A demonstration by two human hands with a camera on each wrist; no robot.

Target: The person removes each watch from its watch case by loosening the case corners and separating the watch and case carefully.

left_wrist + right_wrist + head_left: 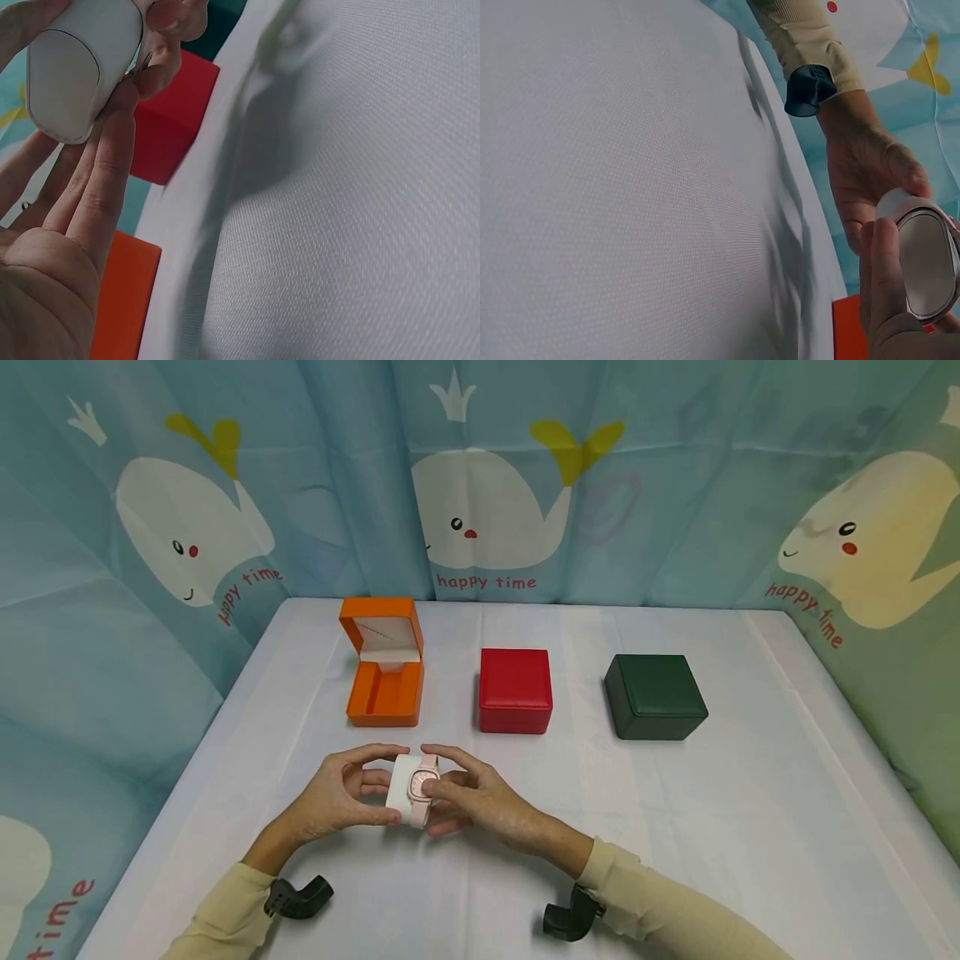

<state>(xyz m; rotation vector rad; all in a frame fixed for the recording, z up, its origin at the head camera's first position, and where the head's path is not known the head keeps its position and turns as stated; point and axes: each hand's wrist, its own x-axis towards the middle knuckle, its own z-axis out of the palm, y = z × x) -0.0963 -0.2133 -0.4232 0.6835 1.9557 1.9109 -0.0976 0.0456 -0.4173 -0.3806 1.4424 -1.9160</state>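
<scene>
- My left hand point(341, 789) is bent narrowly around a smooth white, rounded cushion point(402, 779), with the thumb at its near edge and the index finger at its far edge.
- My right hand point(483, 793) holds the pale pink wristwatch with a squarish dial point(422, 783): the thumb lies on the dial's side, and the index finger is at the far part of the strap.
- The watch is around the cushion, nearer to its right end, and both are between my hands, above the near part of the bench covered with white cloth point(750, 843). I cannot tell whether the strap is fastened.
- I judge that the step in hand is handling, or adjusting, the watch on its cushion.
- In my judgement, the next move calls for a firm left grip on the cushion, while the right fingers work gently at the strap; if they pull sideways, the watch could slip off that near end.
- Just beyond my hands, to the left, stands the orange hinged box with a white-lined lid point(408, 697); its lid is up and its inner recess is visible.
- Further right are a closed, glossy red box point(514, 681) and, well apart from it, a closed dark green box point(656, 689).
- Behind everything hangs a light blue curtain with white whales point(337, 485).
</scene>
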